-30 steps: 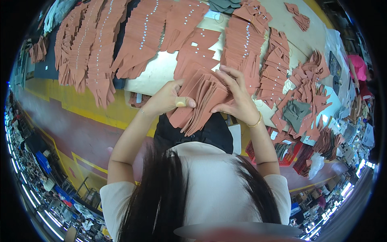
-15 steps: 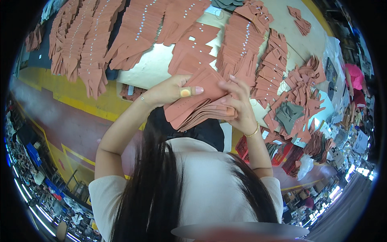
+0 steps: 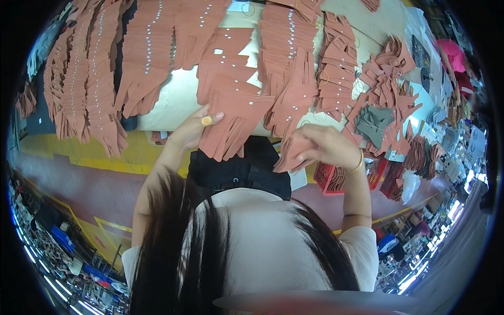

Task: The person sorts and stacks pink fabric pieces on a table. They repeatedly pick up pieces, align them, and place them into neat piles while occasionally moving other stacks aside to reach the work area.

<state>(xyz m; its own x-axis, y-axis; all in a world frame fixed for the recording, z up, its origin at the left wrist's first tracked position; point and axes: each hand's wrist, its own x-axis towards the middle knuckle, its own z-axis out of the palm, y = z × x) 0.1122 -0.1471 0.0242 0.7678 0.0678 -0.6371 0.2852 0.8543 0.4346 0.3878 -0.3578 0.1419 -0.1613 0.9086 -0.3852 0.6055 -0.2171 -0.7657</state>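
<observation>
The left hand point(image 3: 198, 128), thumb on top, holds terracotta glove pieces point(image 3: 231, 121) over the table's near edge. The right hand point(image 3: 331, 147) grips a smaller terracotta stack point(image 3: 293, 152); a gap opens between them. Beneath the right wrist sits a red basket point(image 3: 324, 177). Bare table point(image 3: 176, 102) lies beyond the left hand. Earlier, both hands shared one bundle; now they stand apart.

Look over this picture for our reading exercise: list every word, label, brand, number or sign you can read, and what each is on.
No text is legible.
Small white stickers on the coral pieces: too small to read.
Pale paper sheet at the top edge: any print is too small to read.
Anything farther off: too blurred to tell.
</observation>
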